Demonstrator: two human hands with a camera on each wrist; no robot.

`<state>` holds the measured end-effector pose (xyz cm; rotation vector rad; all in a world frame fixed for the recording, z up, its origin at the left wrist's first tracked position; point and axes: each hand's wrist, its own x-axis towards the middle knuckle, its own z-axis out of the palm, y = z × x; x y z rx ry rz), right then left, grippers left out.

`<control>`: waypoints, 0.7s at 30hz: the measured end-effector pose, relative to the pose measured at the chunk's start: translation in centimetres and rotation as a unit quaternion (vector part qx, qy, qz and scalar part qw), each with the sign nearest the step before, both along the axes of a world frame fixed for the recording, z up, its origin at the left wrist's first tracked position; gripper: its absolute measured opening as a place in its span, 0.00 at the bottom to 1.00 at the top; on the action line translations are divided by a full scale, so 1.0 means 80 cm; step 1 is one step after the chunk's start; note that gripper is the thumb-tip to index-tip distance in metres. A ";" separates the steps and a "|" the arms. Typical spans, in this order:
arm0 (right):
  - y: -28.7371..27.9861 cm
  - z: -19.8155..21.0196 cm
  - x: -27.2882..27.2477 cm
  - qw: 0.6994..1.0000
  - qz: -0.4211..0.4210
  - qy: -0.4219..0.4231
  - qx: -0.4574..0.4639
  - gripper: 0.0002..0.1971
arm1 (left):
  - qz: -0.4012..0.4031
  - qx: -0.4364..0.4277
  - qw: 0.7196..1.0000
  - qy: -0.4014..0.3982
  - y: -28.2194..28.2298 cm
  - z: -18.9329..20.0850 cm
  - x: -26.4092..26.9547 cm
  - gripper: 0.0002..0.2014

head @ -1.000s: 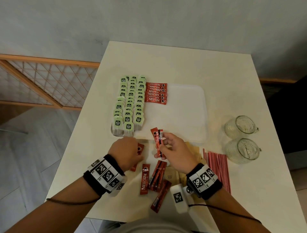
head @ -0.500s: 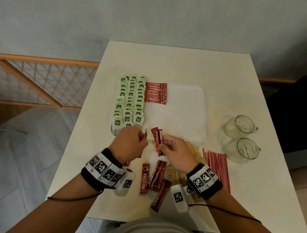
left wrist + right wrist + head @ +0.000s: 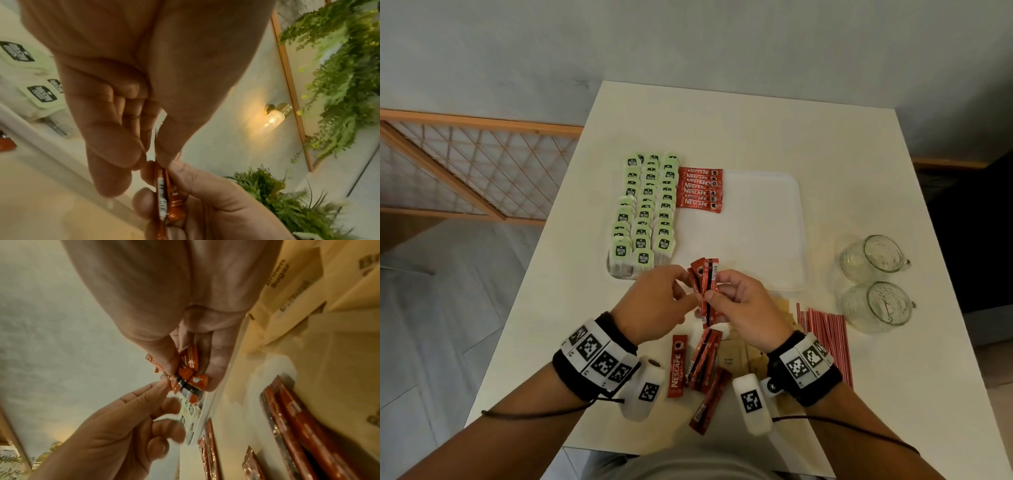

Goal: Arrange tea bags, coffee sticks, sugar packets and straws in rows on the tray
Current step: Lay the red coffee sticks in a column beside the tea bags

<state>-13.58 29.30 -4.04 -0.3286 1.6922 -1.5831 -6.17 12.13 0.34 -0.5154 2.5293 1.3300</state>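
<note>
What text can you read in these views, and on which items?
"NESCAFE CLASSIC": coffee sticks on the tray and a loose stick on the table.
"Brown Sugar": sugar packets.
"McCoy teas", barely legible: tea bag tags.
Held sticks: print unreadable.
Wrist markers: patterns only.

The tray (image 3: 763, 240) lies at the middle of the worktop (image 3: 756, 130); tea bags (image 3: 645, 212) stand in rows along its left side, with a stack of coffee sticks (image 3: 700, 189) just right of them at the far end; two glass mugs (image 3: 873, 281) sit right of the tray; straws (image 3: 825, 334) lie before the mugs; loose coffee sticks (image 3: 697, 366) and sugar packets (image 3: 736, 358) lie before the tray, sticks to the left; both hands hold a few sticks (image 3: 704, 281) over the tray's near edge.
</note>
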 end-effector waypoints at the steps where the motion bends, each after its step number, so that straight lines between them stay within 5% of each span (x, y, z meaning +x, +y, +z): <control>1: 0.001 -0.001 0.000 1.000 -0.002 0.002 0.002 0.13 | -0.018 -0.034 0.999 -0.017 -0.001 -0.001 0.002 0.09; 7: 0.007 -0.007 0.000 1.000 -0.010 0.011 0.014 0.17 | -0.186 -0.237 0.948 -0.098 -0.001 -0.022 0.015 0.27; 11: 0.010 -0.008 0.003 1.000 -0.004 0.017 0.025 0.17 | -0.216 -0.271 0.930 -0.123 0.004 -0.038 0.021 0.22; 21: 0.018 -0.012 0.004 0.999 0.003 0.031 0.039 0.16 | -0.113 -0.084 0.986 -0.086 -0.004 -0.051 0.011 0.12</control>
